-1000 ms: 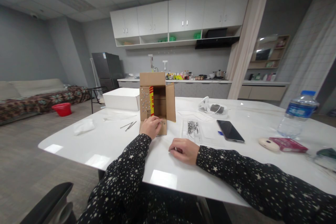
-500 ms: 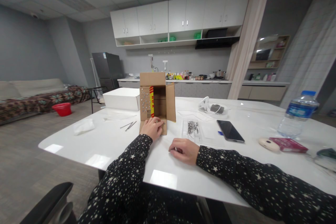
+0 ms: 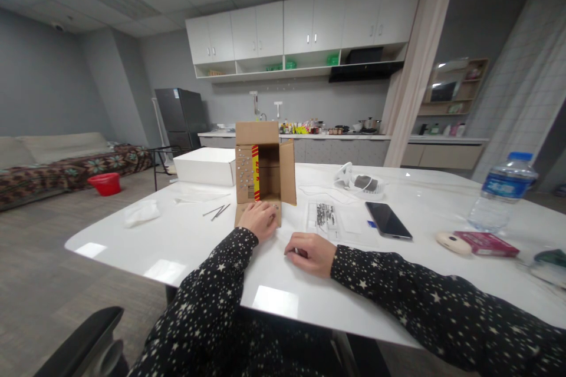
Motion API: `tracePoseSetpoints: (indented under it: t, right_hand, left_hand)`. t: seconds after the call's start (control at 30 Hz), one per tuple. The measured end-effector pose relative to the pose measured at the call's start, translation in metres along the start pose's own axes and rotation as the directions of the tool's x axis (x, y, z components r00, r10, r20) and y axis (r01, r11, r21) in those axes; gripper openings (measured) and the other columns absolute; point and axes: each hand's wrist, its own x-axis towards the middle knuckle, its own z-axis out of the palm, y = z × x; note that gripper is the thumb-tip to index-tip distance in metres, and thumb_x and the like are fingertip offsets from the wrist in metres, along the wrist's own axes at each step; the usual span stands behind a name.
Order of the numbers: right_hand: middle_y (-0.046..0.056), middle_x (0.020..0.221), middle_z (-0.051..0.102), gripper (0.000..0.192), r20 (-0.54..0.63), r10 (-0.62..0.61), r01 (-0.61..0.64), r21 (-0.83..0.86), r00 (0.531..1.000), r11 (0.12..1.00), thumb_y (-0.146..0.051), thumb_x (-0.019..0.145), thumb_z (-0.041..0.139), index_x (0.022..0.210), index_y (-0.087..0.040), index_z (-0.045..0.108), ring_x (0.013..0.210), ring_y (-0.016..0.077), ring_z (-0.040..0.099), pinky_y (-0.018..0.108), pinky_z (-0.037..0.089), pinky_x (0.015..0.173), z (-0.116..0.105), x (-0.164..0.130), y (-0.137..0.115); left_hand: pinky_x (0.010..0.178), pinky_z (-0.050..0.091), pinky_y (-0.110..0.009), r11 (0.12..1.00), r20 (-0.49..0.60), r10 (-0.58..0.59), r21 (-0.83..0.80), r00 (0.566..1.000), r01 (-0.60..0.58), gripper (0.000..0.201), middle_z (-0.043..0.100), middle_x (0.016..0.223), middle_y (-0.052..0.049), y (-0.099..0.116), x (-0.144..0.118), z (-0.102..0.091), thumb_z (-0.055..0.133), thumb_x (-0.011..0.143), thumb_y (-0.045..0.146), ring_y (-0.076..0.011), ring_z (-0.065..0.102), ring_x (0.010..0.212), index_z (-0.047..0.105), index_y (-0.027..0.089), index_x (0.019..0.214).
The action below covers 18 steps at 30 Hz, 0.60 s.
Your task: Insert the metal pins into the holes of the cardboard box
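An opened cardboard box [image 3: 287, 174] stands on the white table, its opening toward me and its flaps folded out. Small pale dots cover its left flap [image 3: 244, 171], beside a yellow and red strip. My left hand [image 3: 260, 221] rests on the lower flap [image 3: 242, 212], fingers bent and close together; whatever may be under the fingertips is hidden. To its right my right hand [image 3: 312, 253] lies on the table with curled fingers, thumb and forefinger together; what they may hold is too small to make out. Beyond it sits a clear plastic case [image 3: 327, 218] of small dark metal pieces.
Left of the box lie tweezers [image 3: 216, 211], a crumpled tissue [image 3: 142, 212] and a white box [image 3: 206, 166]. To the right are a phone [image 3: 388, 220], a white corded device [image 3: 360, 181], a dark pink box [image 3: 485, 244] and a water bottle [image 3: 504, 191].
My left hand has drawn slightly back toward me on the lower flap, and its forefinger, stretched out before, is now bent. My right hand has stayed in place.
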Motion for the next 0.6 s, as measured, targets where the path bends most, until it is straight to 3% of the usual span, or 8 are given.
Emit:
tracePoseSetpoints:
  t: [0.2, 0.6]
  right_hand:
    - [0.002, 0.076, 0.058, 0.013, 0.006, -0.002, 0.002, -0.01, 1.0, 1.0, -0.014, 0.079, 0.053, 0.084, -0.016, 0.064, 0.056, 0.0082, 0.047, 0.02, 0.042, 0.057, 0.0012, 0.0001, 0.0016]
    - [0.001, 0.075, 0.057, 0.012, 0.006, 0.004, -0.004, -0.01, 1.0, 1.0, -0.014, 0.079, 0.053, 0.083, -0.015, 0.064, 0.056, 0.0082, 0.046, 0.02, 0.041, 0.057, 0.0001, 0.0008, 0.0]
  left_hand:
    - [0.08, 0.038, -0.038, 1.0, 0.113, -0.006, -0.002, 0.994, 0.006, 0.008, 0.067, 0.088, -0.006, 0.0066, -0.0039, -0.0028, 0.052, 0.073, 0.025, -0.0233, 0.058, 0.088, 0.058, 0.021, 0.075]
    - [0.078, 0.04, -0.039, 0.998, 0.182, -0.038, -0.035, 0.983, 0.045, 0.007, 0.067, 0.084, -0.008, 0.0084, -0.0069, -0.0023, 0.053, 0.07, 0.024, -0.0253, 0.06, 0.086, 0.059, 0.02, 0.071]
